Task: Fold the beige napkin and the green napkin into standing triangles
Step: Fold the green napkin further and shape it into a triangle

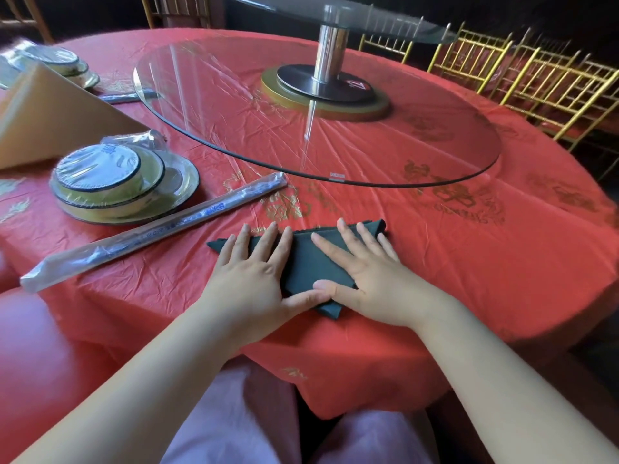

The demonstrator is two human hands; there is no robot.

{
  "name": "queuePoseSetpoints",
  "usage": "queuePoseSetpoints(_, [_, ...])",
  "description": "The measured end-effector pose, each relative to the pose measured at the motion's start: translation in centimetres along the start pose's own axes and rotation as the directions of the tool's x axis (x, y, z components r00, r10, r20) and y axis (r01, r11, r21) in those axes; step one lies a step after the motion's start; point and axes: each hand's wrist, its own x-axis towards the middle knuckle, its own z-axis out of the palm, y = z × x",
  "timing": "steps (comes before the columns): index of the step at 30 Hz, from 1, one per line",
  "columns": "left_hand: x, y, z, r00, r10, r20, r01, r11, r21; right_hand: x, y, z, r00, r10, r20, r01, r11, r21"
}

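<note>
One green napkin (311, 262), folded into a flat triangle (point toward the person), lies near the red tabletop's (469, 262) front edge. Both the left hand (254, 272) and right hand (365, 269) press it, fingers straight, neither grip closed. At far left stands the beige napkin (43, 118).

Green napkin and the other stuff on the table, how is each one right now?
green napkin, folded into a triangle, lying flat
beige napkin, folded, standing up
left hand, open, pressing the green napkin
right hand, open, pressing the green napkin
dishes, stacked, plastic-wrapped
chopsticks, sealed in their sleeve
</note>
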Motion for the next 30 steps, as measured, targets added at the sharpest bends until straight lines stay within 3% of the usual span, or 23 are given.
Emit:
queuePoseSetpoints(9, [-0.1,-0.7,-0.7,0.988,-0.145,0.057,0.141,0.987,0.078,0.6,2.2,-0.8,0.998,0.049,-0.038,-0.044,0.991,0.127])
queuePoseSetpoints(14, [-0.3,-1.5,-0.7,0.980,-0.188,0.061,0.181,0.978,0.100,0.7,2.3,-0.2,0.997,0.065,-0.052,-0.066,0.998,-0.016])
queuePoseSetpoints(21, [-0.2,-2.4,-1.6,0.965,-0.246,0.093,0.239,0.968,0.082,0.2,1.8,-1.0,0.985,0.171,-0.027,-0.172,0.983,-0.058])
queuePoseSetpoints(23, [-0.4,-2.0,-1.5,0.981,-0.193,-0.005,0.193,0.977,0.094,-0.2,1.0,-1.2,0.984,0.153,-0.091,-0.161,0.983,-0.092])
queuePoseSetpoints(25, [-0.7,-1.1,-1.2,0.991,-0.020,-0.130,0.029,0.997,0.070,-0.8,-0.5,-0.9,0.987,0.034,-0.156,-0.047,0.996,-0.076])
queuePoseSetpoints(27, [-1.0,0.0,-0.8,0.980,0.135,-0.145,-0.138,0.990,-0.011,-1.1,-2.2,-0.1,0.985,-0.078,-0.157,0.070,0.996,-0.057])
queuePoseSetpoints(30, [-1.2,1.0,-0.1,0.994,0.077,-0.078,-0.083,0.995,-0.064,-1.2,-2.8,0.9,0.994,-0.051,-0.099,0.053,0.998,0.018])
